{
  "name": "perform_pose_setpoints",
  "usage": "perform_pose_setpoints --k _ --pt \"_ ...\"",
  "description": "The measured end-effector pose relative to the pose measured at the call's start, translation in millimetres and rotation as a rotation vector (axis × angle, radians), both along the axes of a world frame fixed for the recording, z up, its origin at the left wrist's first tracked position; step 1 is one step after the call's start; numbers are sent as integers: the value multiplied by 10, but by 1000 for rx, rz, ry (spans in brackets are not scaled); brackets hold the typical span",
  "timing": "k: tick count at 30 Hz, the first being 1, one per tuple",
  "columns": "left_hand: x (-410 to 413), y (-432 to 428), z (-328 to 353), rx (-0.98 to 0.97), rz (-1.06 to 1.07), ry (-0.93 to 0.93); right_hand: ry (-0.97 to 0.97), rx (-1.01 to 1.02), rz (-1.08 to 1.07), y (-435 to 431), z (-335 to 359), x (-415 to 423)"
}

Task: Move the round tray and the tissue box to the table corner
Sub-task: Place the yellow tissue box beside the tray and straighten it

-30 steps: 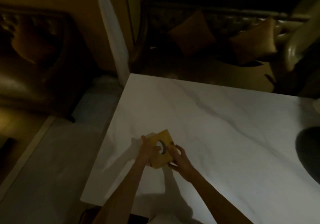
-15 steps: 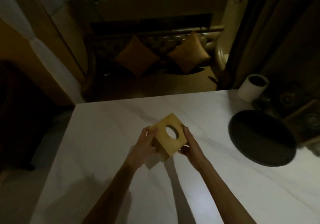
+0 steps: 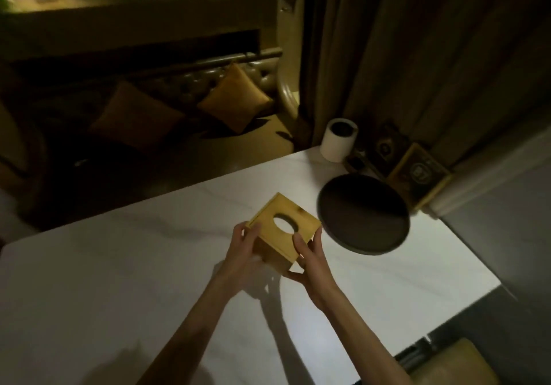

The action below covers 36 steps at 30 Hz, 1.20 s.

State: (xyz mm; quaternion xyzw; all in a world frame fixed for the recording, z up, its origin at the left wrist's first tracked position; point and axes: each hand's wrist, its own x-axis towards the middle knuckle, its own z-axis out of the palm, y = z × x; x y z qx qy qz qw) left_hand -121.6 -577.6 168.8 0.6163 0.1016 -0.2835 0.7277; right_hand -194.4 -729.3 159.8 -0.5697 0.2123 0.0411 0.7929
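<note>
Two bare forearms, sleeveless, hands (image 3: 277, 253) without rings

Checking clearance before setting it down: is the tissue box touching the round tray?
Apart. The head view shows a strip of white table between the tissue box and the round tray.

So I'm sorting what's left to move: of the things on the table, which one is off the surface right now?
The wooden tissue box, held between the left hand and right hand. The round tray and white roll rest on the table.
</note>
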Motion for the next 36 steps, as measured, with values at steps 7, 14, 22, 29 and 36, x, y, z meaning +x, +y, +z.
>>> perform_pose_setpoints --k 7,14,22,29,36 --pt "13 -1135 -2 272 -368 -203 51 -69 -354 -930 -68 -258" --pt "21 -2548 -238 381 -648 -288 80 -85 -474 -2212 -430 -479" --pt "54 -4508 -884 374 -863 -242 170 -43 -586 -4005 -1065 -605" --pt "-28 -5353 -1604 426 -854 -159 197 79 -673 -4721 -1757 -661" --pt "52 -5477 -2144 608 -891 -239 166 -184 -560 -4784 -2005 -588"
